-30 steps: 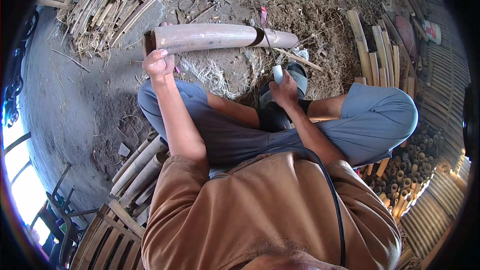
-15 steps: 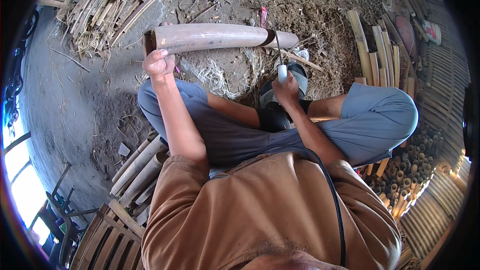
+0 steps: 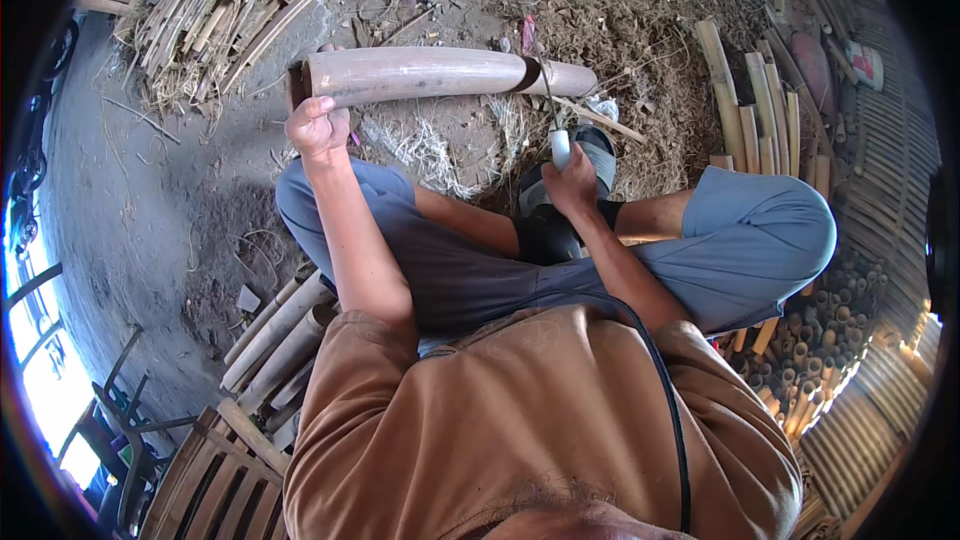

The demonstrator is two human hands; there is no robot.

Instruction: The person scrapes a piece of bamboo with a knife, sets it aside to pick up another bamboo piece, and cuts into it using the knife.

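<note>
A long, thick bamboo piece (image 3: 420,74) lies crosswise in front of me. Its left end shows a dark hollow, and its right end tapers away. My left hand (image 3: 320,127) is closed around that left end, thumb at the lower edge and fingertips just showing beyond the far edge. In my right hand (image 3: 572,183) is the pale handle of a thin, dark-bladed knife (image 3: 560,147). The blade points away from me and reaches the bamboo's right part. Next to it a dark curved band crosses the bamboo; I cannot tell whether it belongs to the blade.
Split bamboo strips (image 3: 235,0) are heaped at the far left. Upright bamboo pieces (image 3: 722,90) stand on the right, above many cut bamboo tubes (image 3: 815,335). Near my left side lie bamboo poles (image 3: 275,340). Shavings (image 3: 640,30) cover the ground beyond my crossed legs.
My right hand and the knife have shifted slightly left. The dark band on the bamboo now appears farther left and wider. My left hand and the bamboo have barely moved.
</note>
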